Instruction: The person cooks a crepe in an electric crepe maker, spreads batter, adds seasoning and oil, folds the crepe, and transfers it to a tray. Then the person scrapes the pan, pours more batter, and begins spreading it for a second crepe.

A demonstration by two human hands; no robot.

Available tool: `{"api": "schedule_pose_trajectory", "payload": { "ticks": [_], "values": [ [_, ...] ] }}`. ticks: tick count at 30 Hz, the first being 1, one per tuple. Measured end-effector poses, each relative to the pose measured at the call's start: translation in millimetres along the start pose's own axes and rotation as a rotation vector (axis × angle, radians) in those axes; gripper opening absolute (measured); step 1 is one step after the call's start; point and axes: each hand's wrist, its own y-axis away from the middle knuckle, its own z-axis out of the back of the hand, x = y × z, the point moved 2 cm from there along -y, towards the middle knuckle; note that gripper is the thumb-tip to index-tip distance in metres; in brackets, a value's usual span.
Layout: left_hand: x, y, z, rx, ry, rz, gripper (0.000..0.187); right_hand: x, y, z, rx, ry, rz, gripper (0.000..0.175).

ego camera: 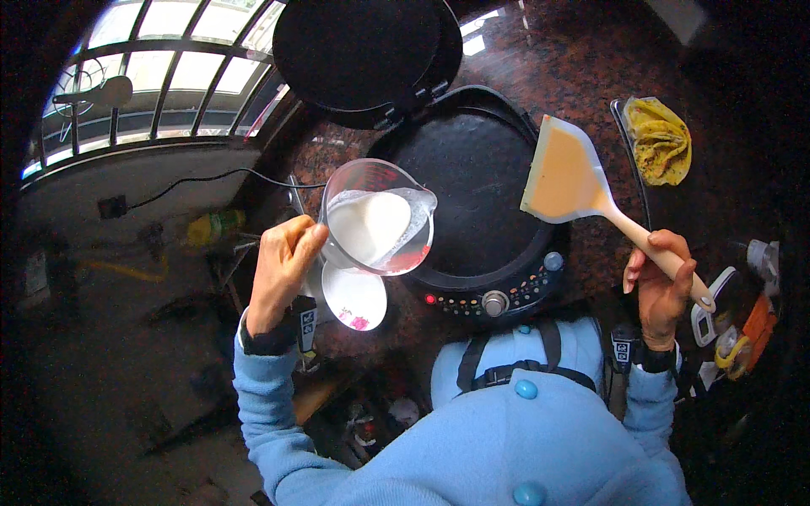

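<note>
My left hand (283, 269) grips a clear measuring jug (414, 246) with red markings, tilted, its spout towards the right. White batter-like liquid (361, 221) lies inside it. Below the jug is a white bowl (354, 300) with a pink flower print, partly hidden by it. My right hand (661, 284) holds a wide spatula (569, 171) by its pale handle, the orange-tan blade raised over the right rim of an electric griddle (474, 190). The griddle's dark round plate is bare where visible. Its black lid (367, 54) stands raised at the back left.
Folded food in a yellowish clear wrap (661, 142) lies at the right on the speckled stone counter (569, 57). A digital kitchen scale (705, 319) and a roll of tape (734, 351) are at far right. A black cord (234, 171) runs left to a wall socket beneath a barred window (171, 69).
</note>
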Motion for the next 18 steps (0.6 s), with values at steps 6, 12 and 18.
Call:
{"api": "schedule_pose_trajectory", "payload": {
  "ticks": [6, 12, 18],
  "values": [
    [-2, 0, -2, 0.038, 0.020, 0.032, 0.032, 5, 0, 1, -0.023, 0.051, 0.078, 0.066],
    [-8, -4, -1, 0.060, 0.016, 0.020, 0.028, 11, 1, -5, -0.009, 0.208, 0.164, 0.063],
    [-11, -1, 0, 0.056, 0.091, -0.047, 0.026, 12, 2, -8, 0.004, 0.155, 0.098, 0.073]
  ]
}}
